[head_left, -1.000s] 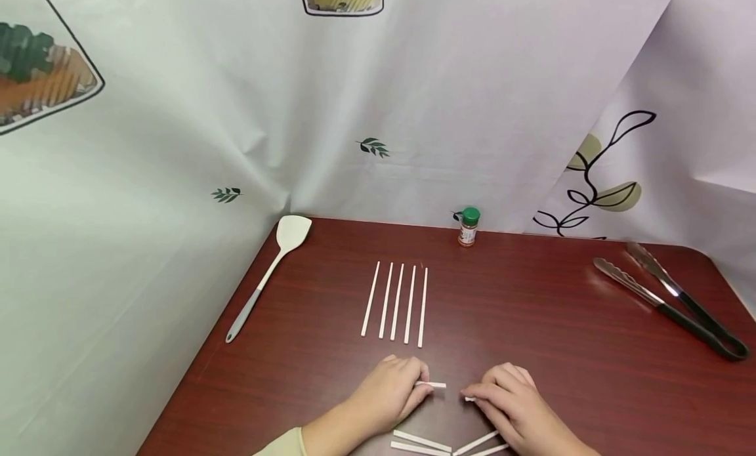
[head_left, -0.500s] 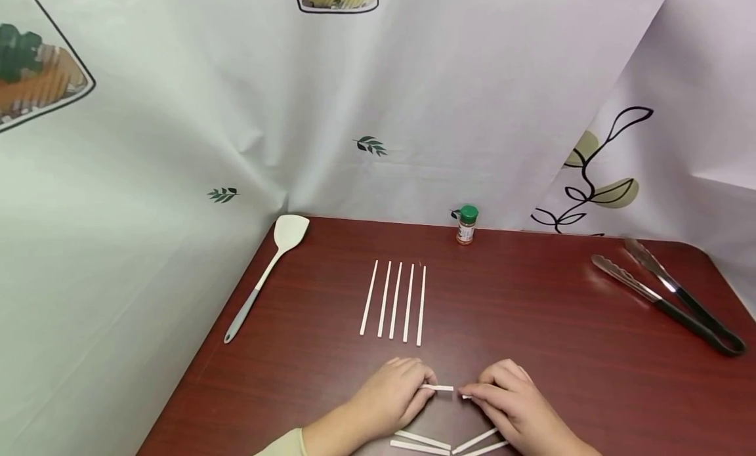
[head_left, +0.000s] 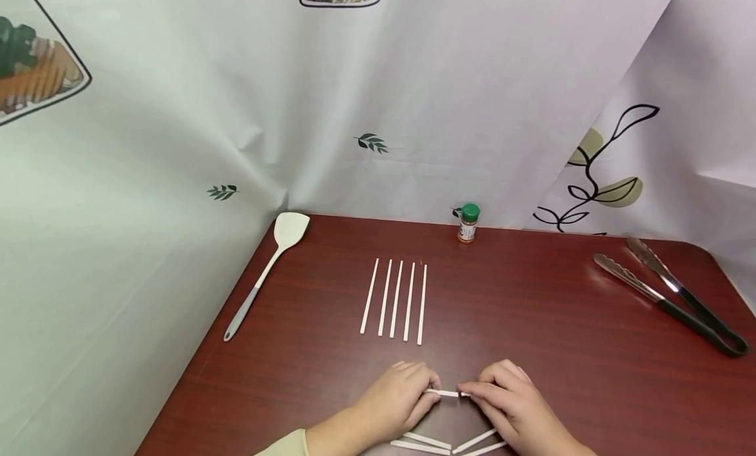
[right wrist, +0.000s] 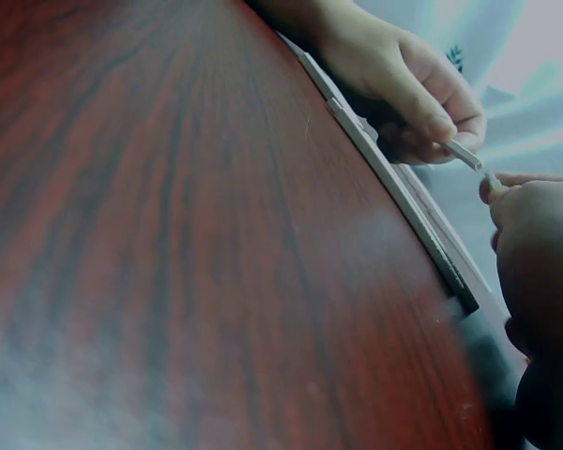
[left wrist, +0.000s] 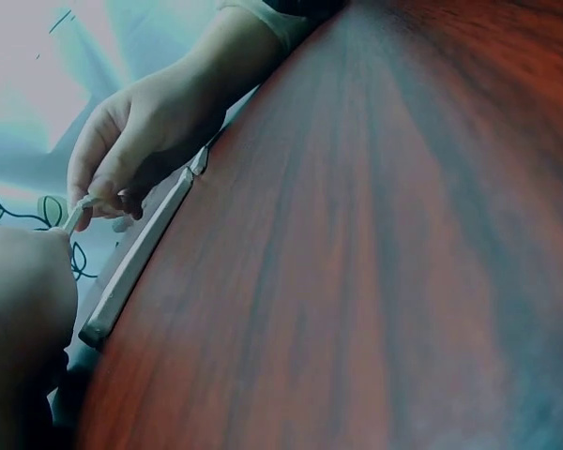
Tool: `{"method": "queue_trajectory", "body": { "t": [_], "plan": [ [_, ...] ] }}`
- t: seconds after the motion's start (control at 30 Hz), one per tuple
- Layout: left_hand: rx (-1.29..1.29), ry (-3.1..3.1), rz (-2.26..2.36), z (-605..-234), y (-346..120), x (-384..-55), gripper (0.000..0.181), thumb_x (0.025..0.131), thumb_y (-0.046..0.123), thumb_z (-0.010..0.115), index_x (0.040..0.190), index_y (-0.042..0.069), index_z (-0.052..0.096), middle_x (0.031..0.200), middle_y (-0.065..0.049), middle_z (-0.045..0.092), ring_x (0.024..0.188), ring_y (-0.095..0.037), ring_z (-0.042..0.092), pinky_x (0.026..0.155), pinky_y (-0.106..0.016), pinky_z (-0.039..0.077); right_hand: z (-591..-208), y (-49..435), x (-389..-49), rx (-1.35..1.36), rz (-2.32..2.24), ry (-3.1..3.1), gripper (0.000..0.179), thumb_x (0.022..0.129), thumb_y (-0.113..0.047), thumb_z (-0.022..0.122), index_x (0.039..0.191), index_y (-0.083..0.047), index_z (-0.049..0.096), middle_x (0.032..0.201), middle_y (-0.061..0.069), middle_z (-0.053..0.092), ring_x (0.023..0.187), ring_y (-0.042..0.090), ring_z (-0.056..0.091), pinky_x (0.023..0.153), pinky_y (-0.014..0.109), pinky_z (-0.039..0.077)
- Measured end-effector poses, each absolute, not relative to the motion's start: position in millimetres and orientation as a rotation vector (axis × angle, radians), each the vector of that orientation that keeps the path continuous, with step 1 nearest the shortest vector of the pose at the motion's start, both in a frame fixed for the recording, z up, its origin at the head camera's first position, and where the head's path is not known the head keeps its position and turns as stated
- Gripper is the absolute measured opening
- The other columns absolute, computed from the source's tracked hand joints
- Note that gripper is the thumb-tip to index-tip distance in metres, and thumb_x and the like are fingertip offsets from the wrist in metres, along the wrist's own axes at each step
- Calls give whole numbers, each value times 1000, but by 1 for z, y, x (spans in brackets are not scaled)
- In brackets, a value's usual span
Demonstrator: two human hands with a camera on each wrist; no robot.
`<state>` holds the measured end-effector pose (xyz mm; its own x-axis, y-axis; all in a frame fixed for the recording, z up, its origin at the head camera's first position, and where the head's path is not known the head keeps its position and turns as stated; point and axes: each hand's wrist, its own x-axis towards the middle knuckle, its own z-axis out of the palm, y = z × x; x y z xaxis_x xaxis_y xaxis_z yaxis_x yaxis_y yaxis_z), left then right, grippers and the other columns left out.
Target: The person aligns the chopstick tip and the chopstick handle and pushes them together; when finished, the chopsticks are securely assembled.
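The left grip [head_left: 401,400] and right grip [head_left: 510,403] each pinch a white stick [head_left: 447,393] just above the surface [head_left: 531,298], ends nearly touching, so holding both steady and going slowly should work best.

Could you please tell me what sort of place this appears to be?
Probably an indoor tabletop work area, perhaps dressed to look like a kitchen: a wood-grain table with a wrinkled, printed white sheet hanging behind it, and a spatula and tongs lying near its sides.
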<state>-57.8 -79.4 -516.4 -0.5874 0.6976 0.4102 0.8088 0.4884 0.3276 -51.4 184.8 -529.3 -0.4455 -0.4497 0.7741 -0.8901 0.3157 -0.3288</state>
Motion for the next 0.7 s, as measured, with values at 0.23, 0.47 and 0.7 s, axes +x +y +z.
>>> {"method": "queue_trajectory", "body": {
  "t": [0.23,0.47,0.7],
  "plan": [
    [-1308,-2520,-707,-516,-79,-58,10,104,27,66,104,18,62,93,10,65,87,-5,63,86,-26,49,-531,185,-51,1240,1052,-2013,21,111,-23,60,112,-15,80,100,-9,62,93,10,54,84,23,38],
    [-1320,-2519,-681,-517,-79,-57,10,105,27,66,105,18,62,93,10,64,88,-5,63,86,-26,49,-533,186,-50,1220,1047,-2034,21,111,-25,59,112,-17,79,100,-10,62,93,9,54,82,23,38],
    [-1321,-2516,-695,-517,-78,-55,10,106,26,66,105,17,62,95,9,65,91,-6,64,89,-27,50,-532,187,-50,1214,1031,-2037,22,111,-24,59,112,-16,79,98,-10,62,91,8,55,81,23,39]
  ]
}}
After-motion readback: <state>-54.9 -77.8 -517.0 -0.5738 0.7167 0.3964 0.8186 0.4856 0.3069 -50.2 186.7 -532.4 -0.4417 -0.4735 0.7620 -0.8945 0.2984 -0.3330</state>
